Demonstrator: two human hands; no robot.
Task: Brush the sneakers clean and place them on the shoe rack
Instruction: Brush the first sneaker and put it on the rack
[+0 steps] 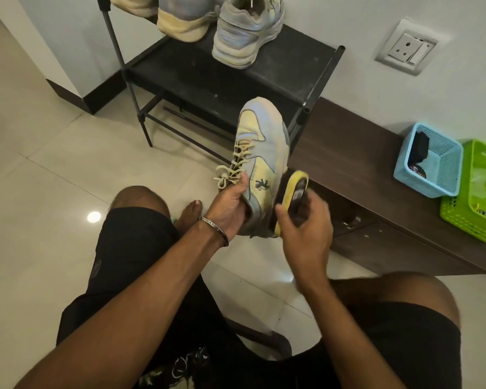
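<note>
My left hand (230,209) grips a grey and pale-yellow sneaker (260,153) at its heel opening, toe pointing away from me toward the rack. My right hand (306,228) holds a yellow-edged shoe brush (292,192) against the sneaker's right side near the sole. A matching sneaker (244,32) stands on the black shoe rack (208,80), heel toward me. Other pale shoes (180,23) sit on the rack's upper left.
A low dark wooden cabinet (376,192) runs along the wall at right, carrying a blue basket (429,161) and a green basket (477,192). A wall socket (407,47) is above. My bare knees and black shorts fill the foreground on the tiled floor (54,164).
</note>
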